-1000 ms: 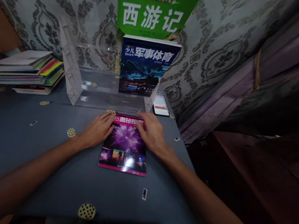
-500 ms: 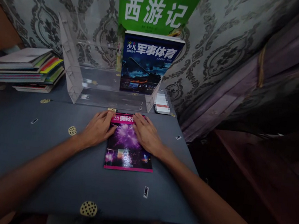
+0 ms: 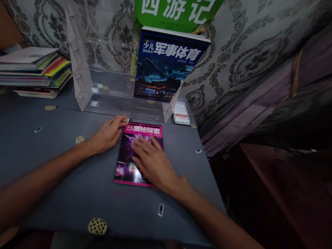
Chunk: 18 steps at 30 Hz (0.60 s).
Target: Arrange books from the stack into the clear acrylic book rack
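The right hand [image 3: 153, 165] lies spread, palm down, on a glossy softcover book [image 3: 124, 162] at lower centre of the frame, atop grey-blue cloth [image 3: 54, 183]. The left hand [image 3: 106, 135], fingers loosely curved and unpinched, rests just beside its left edge, below a clear acrylic stand [image 3: 119, 106].

Thin purple book [image 3: 125, 160], pink title band, lying flat.

A magazine [image 3: 143, 129] is laid flat on the tabletop [image 3: 53, 191], near its far edge. The right hand [image 3: 153, 165] is spread across the cover; the left hand [image 3: 106, 135] is placed at the left edge. A clear acrylic stand [image 3: 80, 88] is set beyond, with an upright book [image 3: 164, 65] standing in it.
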{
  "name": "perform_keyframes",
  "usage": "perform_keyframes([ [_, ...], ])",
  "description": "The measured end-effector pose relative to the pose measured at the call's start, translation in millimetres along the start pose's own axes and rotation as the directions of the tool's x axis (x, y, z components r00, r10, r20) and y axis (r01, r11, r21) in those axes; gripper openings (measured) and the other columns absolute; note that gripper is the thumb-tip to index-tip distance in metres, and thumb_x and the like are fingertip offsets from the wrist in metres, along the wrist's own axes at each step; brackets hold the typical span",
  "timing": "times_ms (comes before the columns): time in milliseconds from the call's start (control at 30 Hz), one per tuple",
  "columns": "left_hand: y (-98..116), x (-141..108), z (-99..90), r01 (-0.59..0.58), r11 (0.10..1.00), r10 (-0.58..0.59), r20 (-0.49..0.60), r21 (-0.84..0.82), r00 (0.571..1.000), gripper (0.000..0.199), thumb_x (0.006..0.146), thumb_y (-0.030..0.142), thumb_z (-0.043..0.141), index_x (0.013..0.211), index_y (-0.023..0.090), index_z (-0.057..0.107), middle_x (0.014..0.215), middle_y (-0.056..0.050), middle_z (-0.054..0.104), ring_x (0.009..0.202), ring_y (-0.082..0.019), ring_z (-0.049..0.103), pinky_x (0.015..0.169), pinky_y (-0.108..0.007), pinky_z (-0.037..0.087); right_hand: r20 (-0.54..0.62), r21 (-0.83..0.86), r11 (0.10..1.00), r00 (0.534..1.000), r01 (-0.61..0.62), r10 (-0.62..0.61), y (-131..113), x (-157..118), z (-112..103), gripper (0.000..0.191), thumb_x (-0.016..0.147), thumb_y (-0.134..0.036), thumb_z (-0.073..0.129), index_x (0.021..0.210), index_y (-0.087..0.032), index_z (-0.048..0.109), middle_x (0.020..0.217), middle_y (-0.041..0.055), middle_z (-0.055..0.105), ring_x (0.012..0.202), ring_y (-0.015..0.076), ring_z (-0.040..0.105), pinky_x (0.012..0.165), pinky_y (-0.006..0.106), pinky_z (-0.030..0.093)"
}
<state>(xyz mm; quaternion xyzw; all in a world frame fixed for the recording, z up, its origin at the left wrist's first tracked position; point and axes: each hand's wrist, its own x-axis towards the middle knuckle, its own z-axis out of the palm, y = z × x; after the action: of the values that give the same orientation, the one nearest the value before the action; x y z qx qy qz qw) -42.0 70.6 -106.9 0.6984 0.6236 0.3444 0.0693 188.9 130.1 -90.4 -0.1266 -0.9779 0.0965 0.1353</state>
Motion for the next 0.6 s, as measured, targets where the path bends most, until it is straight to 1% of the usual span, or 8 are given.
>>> perform_keyframes([
  [67, 1, 0, -0.3, 0.001, 1.000, -0.001, 0.001, -0.007, 1.000, 0.039, 0.092, 0.014, 0.041, 0.132, 0.017, 0.042, 0.130, -0.016, 0.066, 0.126, -0.025, 0.061, 0.107, -0.048, 0.047, 0.043, 0.080, 0.987, 0.989, 0.137, -0.141, -17, -3, 4, 0.035, 0.103, -0.029, 0.049, 0.134, -0.016, 0.061, 0.143, 0.0110, 0.060, 0.142, 0.0237, 0.045, 0.122, 0.049, 0.031],
  [133, 2, 0, -0.9, 0.005, 1.000, -0.005, 0.003, 0.001, 1.000, 0.039, 0.093, 0.016, 0.042, 0.132, 0.017, 0.042, 0.128, -0.015, 0.068, 0.127, -0.026, 0.059, 0.107, -0.048, 0.047, 0.068, 0.145, 0.962, 0.968, 0.230, -0.241, -28, -8, 7, 0.035, 0.104, -0.028, 0.046, 0.133, -0.016, 0.061, 0.144, 0.0085, 0.059, 0.144, 0.0211, 0.042, 0.122, 0.045, 0.031],
  [200, 3, 0, -1.7, 0.005, 1.000, -0.005, 0.011, 0.015, 1.000, 0.039, 0.094, 0.019, 0.045, 0.132, 0.017, 0.042, 0.127, -0.015, 0.068, 0.129, -0.027, 0.058, 0.107, -0.048, 0.047, 0.081, 0.175, 0.940, 0.947, 0.292, -0.309, -33, -14, 7, 0.034, 0.105, -0.024, 0.044, 0.134, -0.017, 0.060, 0.145, 0.0066, 0.058, 0.146, 0.0198, 0.039, 0.123, 0.044, 0.030],
  [267, 4, 0, -2.5, -0.001, 0.999, 0.000, 0.020, 0.033, 1.000, 0.038, 0.094, 0.021, 0.046, 0.132, 0.017, 0.042, 0.128, -0.015, 0.068, 0.128, -0.027, 0.059, 0.107, -0.048, 0.047, 0.095, 0.176, 0.933, 0.938, 0.315, -0.334, -35, -21, 5, 0.035, 0.106, -0.021, 0.042, 0.137, -0.018, 0.058, 0.147, 0.0065, 0.057, 0.147, 0.0193, 0.037, 0.124, 0.045, 0.029],
  [333, 4, -1, -3.1, -0.006, 0.999, 0.005, 0.025, 0.052, 1.000, 0.038, 0.094, 0.022, 0.046, 0.132, 0.017, 0.043, 0.129, -0.015, 0.068, 0.128, -0.027, 0.059, 0.107, -0.048, 0.047, 0.100, 0.162, 0.944, 0.947, 0.288, -0.306, -36, -27, 2, 0.037, 0.106, -0.024, 0.042, 0.140, -0.017, 0.056, 0.148, 0.0086, 0.055, 0.147, 0.0199, 0.037, 0.124, 0.047, 0.028],
  [400, 5, -1, -3.4, -0.007, 0.998, 0.005, 0.027, 0.067, 1.000, 0.037, 0.094, 0.022, 0.045, 0.131, 0.017, 0.044, 0.129, -0.015, 0.067, 0.128, -0.027, 0.058, 0.108, -0.048, 0.047, 0.093, 0.146, 0.961, 0.964, 0.234, -0.248, -36, -34, 0, 0.040, 0.106, -0.031, 0.045, 0.142, -0.014, 0.053, 0.150, 0.0122, 0.053, 0.147, 0.0222, 0.037, 0.124, 0.049, 0.028],
  [467, 5, -1, -3.5, -0.006, 0.997, 0.004, 0.030, 0.074, 1.000, 0.036, 0.094, 0.022, 0.046, 0.130, 0.017, 0.044, 0.130, -0.015, 0.067, 0.129, -0.027, 0.058, 0.108, -0.047, 0.046, 0.072, 0.131, 0.975, 0.980, 0.177, -0.187, -35, -41, -2, 0.044, 0.104, -0.034, 0.050, 0.142, -0.012, 0.052, 0.151, 0.0155, 0.050, 0.148, 0.0250, 0.036, 0.123, 0.051, 0.029],
  [600, 7, -1, -4.0, -0.010, 0.997, 0.008, 0.033, 0.077, 0.999, 0.037, 0.094, 0.019, 0.043, 0.130, 0.016, 0.044, 0.129, -0.015, 0.067, 0.129, -0.027, 0.057, 0.108, -0.048, 0.046, 0.023, 0.140, 0.988, 0.997, 0.066, -0.070, -25, -58, -3, 0.043, 0.104, -0.031, 0.049, 0.145, -0.017, 0.050, 0.152, 0.0143, 0.049, 0.148, 0.0251, 0.036, 0.121, 0.055, 0.031],
])
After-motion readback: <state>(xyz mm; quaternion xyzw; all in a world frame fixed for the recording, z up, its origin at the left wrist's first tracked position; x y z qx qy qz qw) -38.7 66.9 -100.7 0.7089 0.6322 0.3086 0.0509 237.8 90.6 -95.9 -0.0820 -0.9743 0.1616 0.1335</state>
